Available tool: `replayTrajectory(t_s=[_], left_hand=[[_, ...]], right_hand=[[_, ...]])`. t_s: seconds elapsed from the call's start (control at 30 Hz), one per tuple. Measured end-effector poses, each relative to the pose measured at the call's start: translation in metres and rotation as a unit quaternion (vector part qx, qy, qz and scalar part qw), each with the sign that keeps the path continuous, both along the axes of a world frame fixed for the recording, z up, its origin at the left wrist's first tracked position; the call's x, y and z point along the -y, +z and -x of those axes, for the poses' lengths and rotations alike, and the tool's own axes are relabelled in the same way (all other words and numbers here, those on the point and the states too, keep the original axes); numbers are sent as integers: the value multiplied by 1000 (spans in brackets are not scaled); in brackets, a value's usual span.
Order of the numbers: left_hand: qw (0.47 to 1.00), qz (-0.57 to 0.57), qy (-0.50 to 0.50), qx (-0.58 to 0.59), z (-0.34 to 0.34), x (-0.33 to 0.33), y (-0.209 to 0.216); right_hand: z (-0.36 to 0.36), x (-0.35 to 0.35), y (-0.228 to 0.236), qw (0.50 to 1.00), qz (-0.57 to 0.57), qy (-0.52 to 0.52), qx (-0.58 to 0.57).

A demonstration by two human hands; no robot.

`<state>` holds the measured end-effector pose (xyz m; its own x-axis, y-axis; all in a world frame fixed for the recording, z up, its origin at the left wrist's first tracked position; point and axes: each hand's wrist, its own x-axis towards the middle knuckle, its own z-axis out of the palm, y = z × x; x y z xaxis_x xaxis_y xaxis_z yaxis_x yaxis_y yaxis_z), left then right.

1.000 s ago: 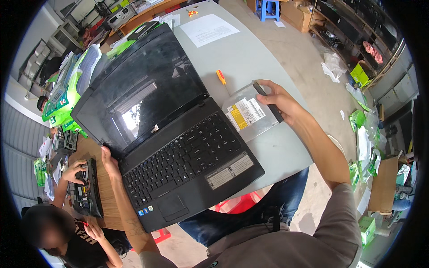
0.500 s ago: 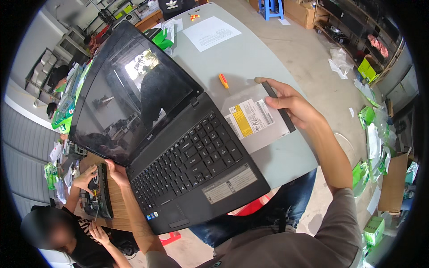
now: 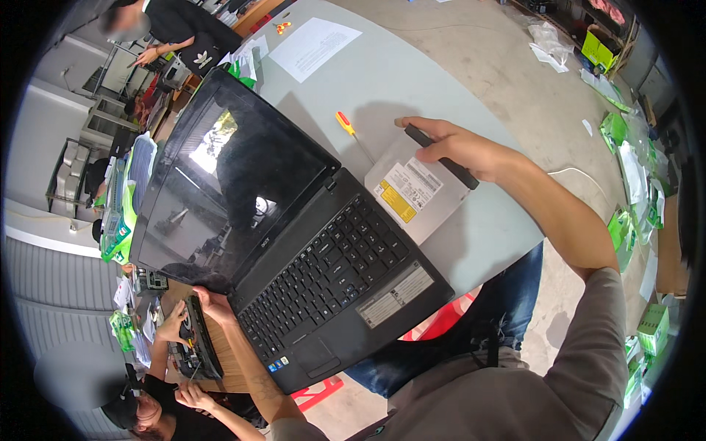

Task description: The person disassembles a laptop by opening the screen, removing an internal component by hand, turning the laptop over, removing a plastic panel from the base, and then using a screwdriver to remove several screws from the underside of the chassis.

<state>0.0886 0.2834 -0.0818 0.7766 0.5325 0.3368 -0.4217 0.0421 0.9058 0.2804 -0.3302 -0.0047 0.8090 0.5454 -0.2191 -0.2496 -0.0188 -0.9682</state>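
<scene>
Grey table [image 3: 412, 81] over concrete floor, open black laptop [image 3: 294, 242] across it. Right hand [image 3: 456, 151] gripping disc drive [image 3: 415, 191] at laptop's right edge; left hand [image 3: 213, 303] clasping near-left corner. Orange screwdriver [image 3: 346, 125] beyond.

Glossy laptop screen [image 3: 235, 191]; matt plastic keyboard [image 3: 327, 275]; brushed-metal optical drive [image 3: 419, 192].

Grey table [image 3: 412, 81] on a bare concrete floor [image 3: 507, 66], metal shelving [image 3: 77, 169] by the wall.
</scene>
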Motion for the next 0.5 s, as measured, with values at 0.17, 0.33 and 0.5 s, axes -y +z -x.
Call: replayTrajectory(t_s=[0.17, 0.33, 0.5], left_hand=[[999, -21, 30, -26, 4, -11, -4], [999, -6, 6, -45, -1, 22, 11], [999, -9, 5, -33, -1, 15, 15]], right_hand=[[17, -23, -7, 996, -28, -56, -57], [38, -47, -18, 998, -8, -41, 54], [42, -66, -13, 992, -96, -43, -75]])
